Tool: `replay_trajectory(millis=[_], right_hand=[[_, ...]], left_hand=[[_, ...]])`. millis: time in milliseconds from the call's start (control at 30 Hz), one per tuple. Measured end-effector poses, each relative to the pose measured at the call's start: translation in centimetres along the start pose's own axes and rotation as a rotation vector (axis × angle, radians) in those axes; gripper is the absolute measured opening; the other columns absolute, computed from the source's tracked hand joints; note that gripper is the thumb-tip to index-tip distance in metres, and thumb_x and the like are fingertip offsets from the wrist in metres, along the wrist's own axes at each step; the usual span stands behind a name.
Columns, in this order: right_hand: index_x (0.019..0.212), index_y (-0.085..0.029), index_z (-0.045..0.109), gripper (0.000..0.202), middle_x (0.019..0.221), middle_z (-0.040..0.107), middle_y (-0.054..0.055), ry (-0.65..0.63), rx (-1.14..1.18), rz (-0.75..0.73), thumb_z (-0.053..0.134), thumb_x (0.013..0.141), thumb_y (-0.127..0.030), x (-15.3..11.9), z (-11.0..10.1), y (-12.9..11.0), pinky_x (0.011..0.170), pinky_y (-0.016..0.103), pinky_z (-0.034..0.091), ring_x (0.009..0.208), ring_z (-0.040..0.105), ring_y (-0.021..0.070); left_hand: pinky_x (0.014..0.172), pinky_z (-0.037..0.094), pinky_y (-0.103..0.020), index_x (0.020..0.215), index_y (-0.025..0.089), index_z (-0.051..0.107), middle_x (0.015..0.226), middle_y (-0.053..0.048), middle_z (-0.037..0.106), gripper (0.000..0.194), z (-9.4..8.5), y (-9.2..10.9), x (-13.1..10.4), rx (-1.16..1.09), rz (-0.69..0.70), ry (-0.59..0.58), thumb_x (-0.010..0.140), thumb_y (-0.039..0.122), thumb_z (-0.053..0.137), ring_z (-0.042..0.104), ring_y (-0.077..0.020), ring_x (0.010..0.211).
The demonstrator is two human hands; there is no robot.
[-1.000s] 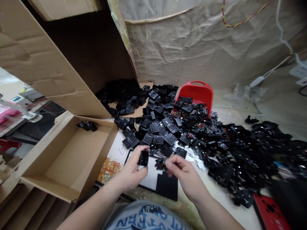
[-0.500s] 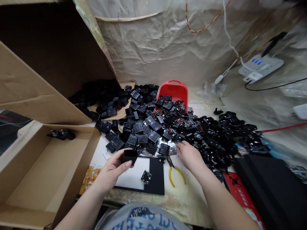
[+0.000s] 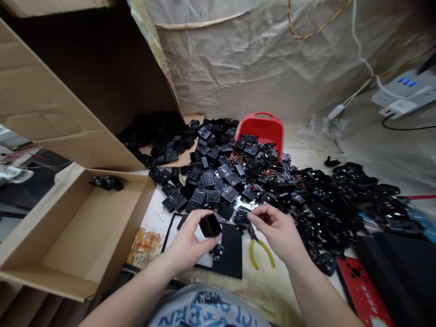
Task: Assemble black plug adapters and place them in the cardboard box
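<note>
A left hand point(image 3: 192, 240) pinches an open black case point(image 3: 210, 225) above a dark mat point(image 3: 233, 254), a circuit board point(image 3: 217, 251) just beneath. The right hand point(image 3: 274, 227) hovers beside yellow-handled pliers point(image 3: 260, 252), thumb and forefinger together; whether they grip anything, I cannot tell.

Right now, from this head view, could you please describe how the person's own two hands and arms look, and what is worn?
The left hand and right hand are bare, without gloves. No sleeve, watch or bracelet shows on either forearm. Below, a pale grey cloth shirt carries large blue lettering.
</note>
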State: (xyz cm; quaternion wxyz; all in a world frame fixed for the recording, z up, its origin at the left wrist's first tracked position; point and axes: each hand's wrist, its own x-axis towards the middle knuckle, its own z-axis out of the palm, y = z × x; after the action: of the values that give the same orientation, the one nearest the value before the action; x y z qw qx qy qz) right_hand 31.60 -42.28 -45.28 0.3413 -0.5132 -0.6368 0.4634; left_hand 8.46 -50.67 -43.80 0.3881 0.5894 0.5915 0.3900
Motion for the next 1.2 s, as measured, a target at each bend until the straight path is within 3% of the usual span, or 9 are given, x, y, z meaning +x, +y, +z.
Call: replay_trajectory(millis=[100, 233, 467, 567, 867, 1000, 1033, 1133, 1200], right_hand=[[0.076, -0.020, 0.067, 0.019, 0.073, 0.061, 0.002, -0.075, 0.229, -0.085, 0.070, 0.080, -0.039, -1.5, 1.8, -3.3, 0.059, 0.027, 0.045, 0.067, 0.056, 0.0159], [0.078, -0.023, 0.069, 0.010, 0.074, 0.063, 0.002, -0.060, 0.156, -0.235, 0.066, 0.085, -0.029, -2.8, 4.2, -5.6, 0.058, 0.027, 0.046, 0.067, 0.058, 0.0156], [0.087, -0.021, 0.067, 0.014, 0.073, 0.063, 0.004, 0.051, -0.169, -0.586, 0.054, 0.091, -0.018, -3.2, 7.0, -5.1, 0.061, 0.029, 0.049, 0.067, 0.059, 0.0168], [0.084, -0.020, 0.066, 0.018, 0.069, 0.060, 0.004, 0.074, -0.284, -0.657, 0.051, 0.091, -0.014, -3.0, 7.4, -4.9, 0.059, 0.028, 0.047, 0.065, 0.057, 0.0166], [0.080, -0.021, 0.064, 0.018, 0.073, 0.060, 0.003, -0.121, -0.193, -0.495, 0.050, 0.090, -0.015, -2.4, 6.5, -5.4, 0.063, 0.028, 0.046, 0.068, 0.058, 0.0164], [0.084, -0.023, 0.060, 0.003, 0.070, 0.054, -0.002, -0.189, 0.050, -0.205, 0.061, 0.082, -0.020, -1.7, 7.1, -4.8, 0.059, 0.025, 0.044, 0.065, 0.053, 0.0140], [0.089, -0.023, 0.060, 0.011, 0.071, 0.053, -0.003, -0.220, 0.151, -0.106, 0.065, 0.079, -0.024, -1.5, 7.1, -4.5, 0.058, 0.025, 0.044, 0.065, 0.053, 0.0135], [0.100, -0.023, 0.056, 0.036, 0.080, 0.057, -0.002, -0.281, 0.377, 0.065, 0.073, 0.073, -0.040, -1.3, 6.7, -3.3, 0.061, 0.026, 0.047, 0.069, 0.055, 0.0142], [0.097, -0.022, 0.057, 0.031, 0.084, 0.059, 0.001, -0.278, 0.284, 0.041, 0.066, 0.080, -0.047, -1.7, 6.2, -2.5, 0.066, 0.029, 0.048, 0.074, 0.057, 0.0162]], left_hand=[[0.101, 0.042, -0.041, 0.126, 0.024, 0.051, 0.123, -0.008, 0.060, 0.047, 0.1, 0.2, -0.1, 0.057, 0.038, 0.012, 0.081, 0.020, 0.065, 0.057, -0.0232, 0.115], [0.098, 0.046, -0.042, 0.125, 0.023, 0.051, 0.121, -0.008, 0.061, 0.050, 0.2, -0.3, -0.4, 0.112, 0.047, 0.091, 0.078, 0.016, 0.064, 0.060, -0.0238, 0.112], [0.102, 0.046, -0.042, 0.125, 0.023, 0.050, 0.124, -0.008, 0.061, 0.055, 0.3, -0.7, -0.7, 0.184, 0.157, 0.140, 0.073, 0.009, 0.062, 0.058, -0.0237, 0.117], [0.104, 0.046, -0.042, 0.127, 0.023, 0.047, 0.127, -0.008, 0.060, 0.056, 0.3, -1.0, -0.8, 0.199, 0.210, 0.139, 0.074, 0.007, 0.061, 0.057, -0.0227, 0.119], [0.105, 0.047, -0.047, 0.130, 0.022, 0.044, 0.135, -0.012, 0.058, 0.060, 0.2, -2.3, -0.6, 0.286, 0.358, 0.090, 0.075, 0.007, 0.059, 0.056, -0.0254, 0.125], [0.107, 0.045, -0.048, 0.131, 0.024, 0.045, 0.135, -0.011, 0.058, 0.061, 0.3, -2.1, -0.7, 0.238, 0.383, 0.077, 0.075, 0.007, 0.060, 0.054, -0.0262, 0.127], [0.108, 0.044, -0.048, 0.131, 0.024, 0.046, 0.135, -0.011, 0.058, 0.060, 0.4, -2.0, -0.7, 0.224, 0.381, 0.068, 0.075, 0.008, 0.061, 0.053, -0.0264, 0.128], [0.107, 0.044, -0.045, 0.133, 0.025, 0.046, 0.134, -0.010, 0.058, 0.059, 0.1, -2.0, -0.6, 0.165, 0.252, 0.021, 0.077, 0.012, 0.063, 0.055, -0.0256, 0.125], [0.105, 0.045, -0.043, 0.134, 0.025, 0.043, 0.134, -0.010, 0.057, 0.059, -0.5, -2.2, -0.5, 0.092, 0.115, 0.027, 0.080, 0.016, 0.063, 0.057, -0.0242, 0.122]])
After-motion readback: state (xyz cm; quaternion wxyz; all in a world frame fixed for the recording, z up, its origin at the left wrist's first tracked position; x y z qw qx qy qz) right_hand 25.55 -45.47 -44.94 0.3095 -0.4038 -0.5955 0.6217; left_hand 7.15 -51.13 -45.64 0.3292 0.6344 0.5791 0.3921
